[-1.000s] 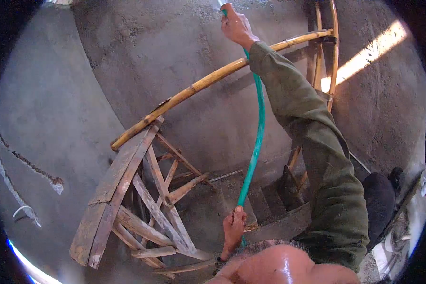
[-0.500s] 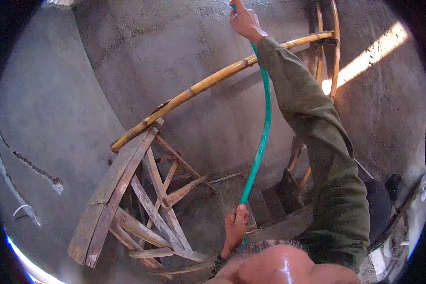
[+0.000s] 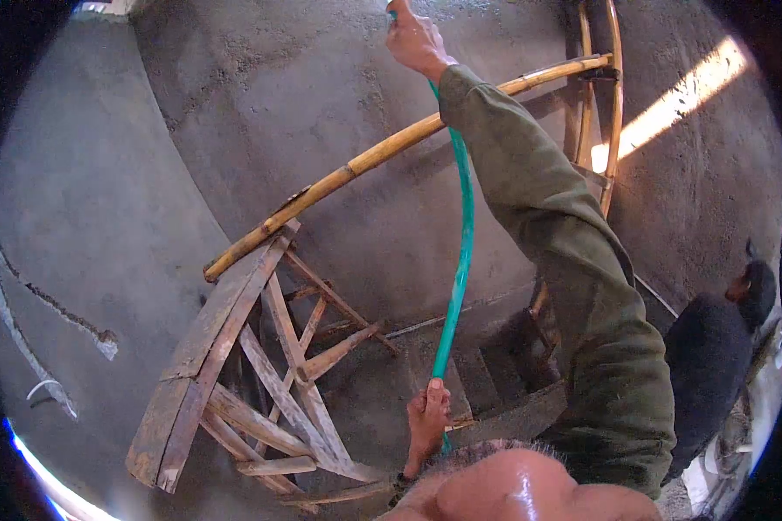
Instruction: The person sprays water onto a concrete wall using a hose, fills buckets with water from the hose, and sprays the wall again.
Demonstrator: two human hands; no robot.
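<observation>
A green hose [image 3: 460, 252] runs down the middle of the view. My right hand [image 3: 417, 43], at the end of a stretched arm in an olive sleeve, is closed around its upper end, close to the rough grey wall [image 3: 321, 52]. Lower down, my left hand [image 3: 428, 412] grips the same hose, with the thumb along it. Between the two hands the hose curves slightly and passes the bamboo pole [image 3: 391, 148]. The hose's tip is at the top edge of the view, and I cannot make out what comes from it.
A wooden trestle [image 3: 208, 356] stands at the left under one end of the bamboo pole. The pole's other end meets a bamboo ladder [image 3: 615, 113]. Concrete steps [image 3: 482, 378] lie below. A person in dark clothing [image 3: 712, 365] is bent over at the right.
My right hand has moved left along the wall, and the hose has shifted left with it. My left hand has moved slightly left. The person at the right shows more fully.
</observation>
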